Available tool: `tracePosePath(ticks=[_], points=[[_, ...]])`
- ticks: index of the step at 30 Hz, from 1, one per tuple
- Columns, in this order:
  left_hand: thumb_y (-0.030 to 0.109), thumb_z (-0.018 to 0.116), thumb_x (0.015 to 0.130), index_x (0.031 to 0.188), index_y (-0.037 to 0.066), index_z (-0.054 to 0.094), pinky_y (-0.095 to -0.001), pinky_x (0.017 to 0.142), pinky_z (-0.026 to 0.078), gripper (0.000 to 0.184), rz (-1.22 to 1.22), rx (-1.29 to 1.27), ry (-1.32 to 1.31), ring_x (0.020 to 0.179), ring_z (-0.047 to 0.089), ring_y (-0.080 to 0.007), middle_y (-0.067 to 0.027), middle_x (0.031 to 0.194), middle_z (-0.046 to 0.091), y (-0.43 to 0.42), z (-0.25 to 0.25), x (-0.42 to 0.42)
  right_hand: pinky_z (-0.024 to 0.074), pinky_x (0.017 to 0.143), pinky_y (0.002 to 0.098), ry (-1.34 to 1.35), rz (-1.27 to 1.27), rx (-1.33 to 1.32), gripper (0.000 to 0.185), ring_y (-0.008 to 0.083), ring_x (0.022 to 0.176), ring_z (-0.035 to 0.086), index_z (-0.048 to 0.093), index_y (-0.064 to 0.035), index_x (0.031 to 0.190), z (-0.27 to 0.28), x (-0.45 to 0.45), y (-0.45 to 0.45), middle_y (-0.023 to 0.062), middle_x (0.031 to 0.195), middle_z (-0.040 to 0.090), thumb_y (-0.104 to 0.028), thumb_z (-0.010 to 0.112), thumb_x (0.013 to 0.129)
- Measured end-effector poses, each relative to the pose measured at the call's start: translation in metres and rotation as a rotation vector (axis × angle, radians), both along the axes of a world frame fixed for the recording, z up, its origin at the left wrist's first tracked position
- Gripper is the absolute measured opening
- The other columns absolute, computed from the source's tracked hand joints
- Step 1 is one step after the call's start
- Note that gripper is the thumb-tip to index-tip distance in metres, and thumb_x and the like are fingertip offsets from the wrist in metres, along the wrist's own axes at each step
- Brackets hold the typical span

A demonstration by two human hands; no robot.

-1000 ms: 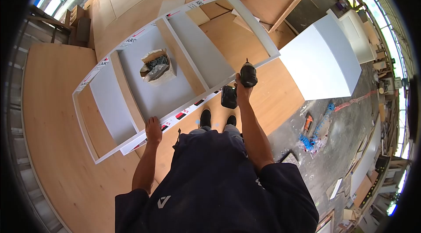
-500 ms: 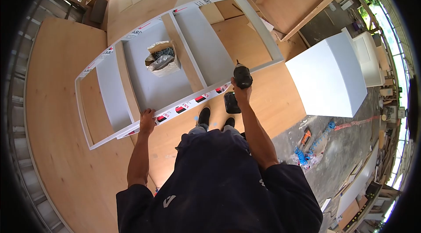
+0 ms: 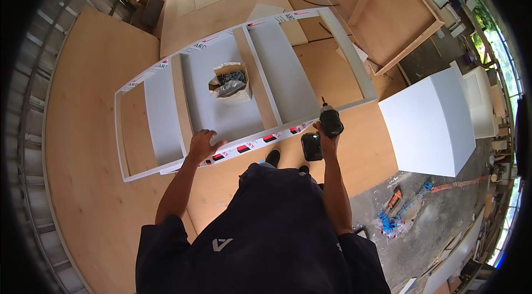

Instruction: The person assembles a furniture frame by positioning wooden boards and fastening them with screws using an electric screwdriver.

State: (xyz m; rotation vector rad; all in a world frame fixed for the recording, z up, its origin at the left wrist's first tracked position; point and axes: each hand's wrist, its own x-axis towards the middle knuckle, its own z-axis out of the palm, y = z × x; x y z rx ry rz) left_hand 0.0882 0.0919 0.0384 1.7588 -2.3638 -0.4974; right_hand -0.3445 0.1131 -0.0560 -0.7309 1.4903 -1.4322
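A cordless drill [image 3: 331, 121] is gripped in my right hand [image 3: 327, 138], its bit pointing forward near the front right of a white frame [image 3: 227, 153]. My left hand [image 3: 204, 145] is at the frame's near edge, fingers spread and apart, holding nothing. Wooden crossbars [image 3: 256, 78] divide the frame. On the white panel inside it stands an open cardboard box [image 3: 240, 96] of dark screws [image 3: 231, 77], with a clear plastic bag among them. Printed film with red marks runs along the near side of the frame.
Plywood sheets [image 3: 94, 128] lie under and around the frame. To the right stands a white box-shaped piece [image 3: 426, 122]. An orange air tool [image 3: 395, 199] and a coiled blue hose [image 3: 386, 221] lie on the concrete floor. A wooden cabinet carcass [image 3: 388, 11] sits at the back right.
My left hand has lifted from its grip on the near edge and opened over the frame. The view has shifted; the drill remains in my right hand, now with its bit pointing forward.
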Motion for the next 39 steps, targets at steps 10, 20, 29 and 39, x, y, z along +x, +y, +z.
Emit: tracePosePath(ticks=[10,20,29,39], points=[[0.000,0.061,0.078,0.105,0.001,0.066,-0.0417,0.086,0.049,0.027,-0.161,-0.009,0.222,0.094,0.064,-0.0379,-0.0173,0.098,0.068,-0.224,-0.008,-0.068,0.0529,0.076,0.0309,-0.151,-0.167,-0.017,0.042,0.0171,0.083,0.068,0.053,-0.0033,0.127,0.079,0.018,0.025,0.0106,0.114,0.067,-0.010,0.068,0.090],[0.016,0.040,0.091,0.122,0.007,0.052,-0.0511,0.088,0.044,0.034,-0.264,0.063,-0.075,0.101,0.059,-0.0456,-0.0284,0.109,0.063,-0.248,-0.037,-0.064,0.0547,0.073,0.0290,-0.182,-0.240,-0.144,0.030,0.0131,0.082,0.065,0.059,-0.0019,0.115,0.096,0.040,0.059,0.0060,0.102,0.068,-0.001,0.069,0.087],[0.014,0.036,0.087,0.119,0.001,0.054,-0.0518,0.093,0.041,0.039,-0.217,0.122,0.103,0.106,0.053,-0.0489,-0.0284,0.110,0.061,-0.242,-0.017,-0.075,0.0550,0.073,0.0305,0.049,-0.170,-0.093,0.036,0.0119,0.082,0.064,0.060,-0.0049,0.117,0.089,0.054,0.059,0.0028,0.095,0.067,-0.008,0.075,0.084],[-0.004,0.066,0.076,0.088,0.003,0.062,-0.0380,0.067,0.050,0.014,-0.292,-0.018,0.160,0.068,0.066,-0.0344,-0.0124,0.070,0.067,-0.252,-0.017,-0.047,0.0510,0.078,0.0297,-0.040,-0.145,-0.085,0.043,0.0118,0.089,0.059,0.058,-0.0040,0.120,0.086,0.047,0.061,0.0029,0.101,0.064,-0.008,0.077,0.082]])
